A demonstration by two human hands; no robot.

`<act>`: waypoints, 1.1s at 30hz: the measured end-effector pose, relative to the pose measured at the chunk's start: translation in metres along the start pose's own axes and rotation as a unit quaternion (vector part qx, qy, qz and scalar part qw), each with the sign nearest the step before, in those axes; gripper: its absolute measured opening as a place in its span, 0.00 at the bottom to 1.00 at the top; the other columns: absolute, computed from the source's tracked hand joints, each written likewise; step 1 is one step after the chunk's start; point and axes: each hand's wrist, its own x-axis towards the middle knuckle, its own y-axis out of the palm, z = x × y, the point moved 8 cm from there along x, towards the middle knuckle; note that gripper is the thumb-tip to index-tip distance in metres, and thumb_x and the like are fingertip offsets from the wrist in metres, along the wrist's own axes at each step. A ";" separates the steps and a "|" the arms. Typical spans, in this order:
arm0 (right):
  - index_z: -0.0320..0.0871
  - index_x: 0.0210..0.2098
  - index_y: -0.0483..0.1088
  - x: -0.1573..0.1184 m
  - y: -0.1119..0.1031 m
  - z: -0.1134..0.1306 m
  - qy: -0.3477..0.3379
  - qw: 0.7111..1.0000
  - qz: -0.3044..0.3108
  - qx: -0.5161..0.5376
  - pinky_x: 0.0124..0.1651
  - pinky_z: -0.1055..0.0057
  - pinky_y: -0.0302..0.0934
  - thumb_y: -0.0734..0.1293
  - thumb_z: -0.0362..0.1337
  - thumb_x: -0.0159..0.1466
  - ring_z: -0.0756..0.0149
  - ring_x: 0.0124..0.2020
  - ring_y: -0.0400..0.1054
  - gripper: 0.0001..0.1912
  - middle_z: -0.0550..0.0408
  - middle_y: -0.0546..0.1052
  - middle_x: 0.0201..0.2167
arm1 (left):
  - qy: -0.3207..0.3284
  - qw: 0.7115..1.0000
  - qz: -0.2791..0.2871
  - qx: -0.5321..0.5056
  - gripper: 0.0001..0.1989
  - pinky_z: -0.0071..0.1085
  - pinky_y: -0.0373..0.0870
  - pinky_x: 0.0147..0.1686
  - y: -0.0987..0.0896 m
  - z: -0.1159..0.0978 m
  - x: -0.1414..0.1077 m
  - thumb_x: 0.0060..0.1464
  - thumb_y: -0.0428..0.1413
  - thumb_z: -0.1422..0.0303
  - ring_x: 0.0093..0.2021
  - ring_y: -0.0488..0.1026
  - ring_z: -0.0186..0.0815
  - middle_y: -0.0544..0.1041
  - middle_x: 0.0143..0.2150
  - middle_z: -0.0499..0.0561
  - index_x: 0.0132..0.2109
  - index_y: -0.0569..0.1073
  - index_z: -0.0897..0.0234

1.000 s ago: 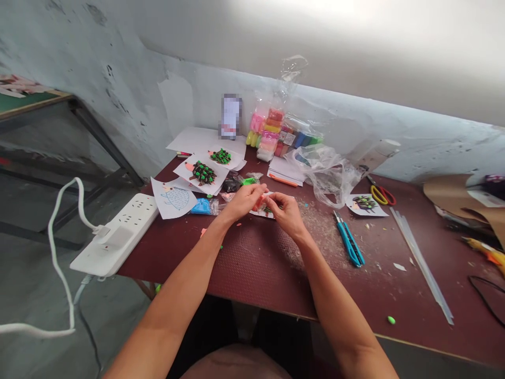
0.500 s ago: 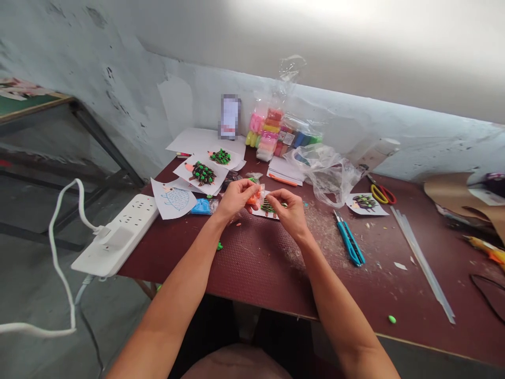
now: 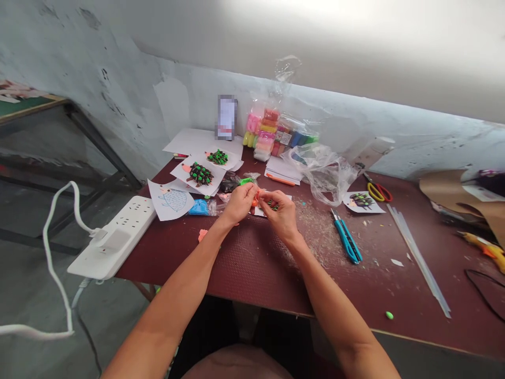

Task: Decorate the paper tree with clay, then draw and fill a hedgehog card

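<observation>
In front of me both hands meet over a small packet of orange modelling clay (image 3: 256, 197). My left hand (image 3: 241, 203) is closed around the packet's left side. My right hand (image 3: 281, 215) pinches at its right side, fingertips close to the left ones. Fingers hide most of the packet, so I cannot tell how far it is opened. Below the right hand lies a white card with a black-and-green hedgehog (image 3: 273, 204), partly covered. Left of my hands are a blue clay packet (image 3: 199, 207), a green clay packet (image 3: 248, 180) and a dark clay packet (image 3: 229, 182).
Hedgehog cards (image 3: 200, 174) and a hedgehog drawing (image 3: 173, 201) lie left, near a white power strip (image 3: 112, 237). Clay packs (image 3: 268, 134) and a phone (image 3: 226, 117) stand behind. Rightward are a utility knife (image 3: 347, 239), scissors (image 3: 379, 192), glue sticks (image 3: 420, 263) and a glue gun (image 3: 483, 247).
My right hand has moved in against my left at the orange clay packet. A pale orange lump now shows beside my left forearm. The view has shifted slightly.
</observation>
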 end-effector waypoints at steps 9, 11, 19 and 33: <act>0.46 0.38 0.80 -0.003 0.005 0.011 -0.085 0.982 0.012 -0.166 0.43 0.65 0.59 0.70 0.35 0.67 0.60 0.38 0.68 0.05 0.52 0.77 0.34 | 0.037 0.992 -0.016 0.119 0.15 0.27 0.60 0.29 0.002 -0.007 -0.001 0.67 0.47 0.70 0.25 0.65 0.32 0.68 0.25 0.46 0.29 0.64 0.62; 0.46 0.39 0.80 -0.004 0.003 0.014 -0.100 0.975 -0.002 -0.196 0.43 0.64 0.58 0.70 0.36 0.67 0.60 0.37 0.67 0.05 0.51 0.77 0.34 | 0.036 0.992 -0.019 0.121 0.15 0.26 0.59 0.28 0.002 -0.008 -0.001 0.67 0.46 0.70 0.25 0.65 0.32 0.67 0.24 0.45 0.29 0.64 0.62; 0.48 0.40 0.80 -0.005 0.008 0.015 -0.102 0.974 0.008 -0.203 0.43 0.65 0.58 0.67 0.36 0.69 0.60 0.37 0.67 0.08 0.52 0.76 0.34 | 0.033 0.992 -0.020 0.120 0.15 0.26 0.58 0.26 0.001 -0.010 -0.004 0.68 0.46 0.68 0.23 0.65 0.32 0.67 0.22 0.45 0.30 0.66 0.62; 0.43 0.33 0.76 0.009 -0.009 -0.013 0.114 0.968 0.036 0.219 0.35 0.68 0.66 0.73 0.54 0.58 0.67 0.29 0.69 0.20 0.54 0.78 0.29 | -0.028 0.993 -0.005 -0.118 0.21 0.24 0.59 0.18 -0.004 -0.003 -0.001 0.61 0.57 0.55 0.15 0.60 0.25 0.64 0.18 0.42 0.27 0.68 0.64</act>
